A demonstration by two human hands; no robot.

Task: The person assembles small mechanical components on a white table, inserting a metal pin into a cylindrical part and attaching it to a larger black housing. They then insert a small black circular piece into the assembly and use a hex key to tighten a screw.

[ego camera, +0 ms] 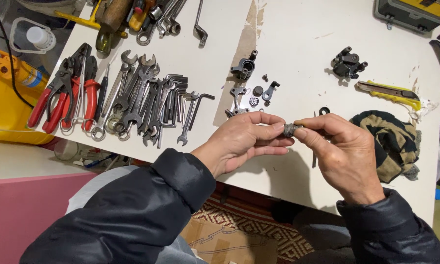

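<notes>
Over the front edge of a white table [298, 44], my left hand [242, 142] and my right hand [344, 154] meet fingertip to fingertip. Between them they pinch a small grey metal ring-shaped part [290, 129]. Both arms wear dark padded sleeves. Just beyond the hands lie several small dark metal parts [251, 95], and a bigger black cast part [243, 66] sits behind those. A thin metal rod [314, 159] lies on the table under my right hand.
Several spanners and hex keys [146, 100] lie at the left, with red-handled pliers [66, 93] beside them. A second black metal part [348, 62], a yellow utility knife [388, 93] and a striped rag [391, 142] are at the right. A yellow container [5, 102] stands off the table, left.
</notes>
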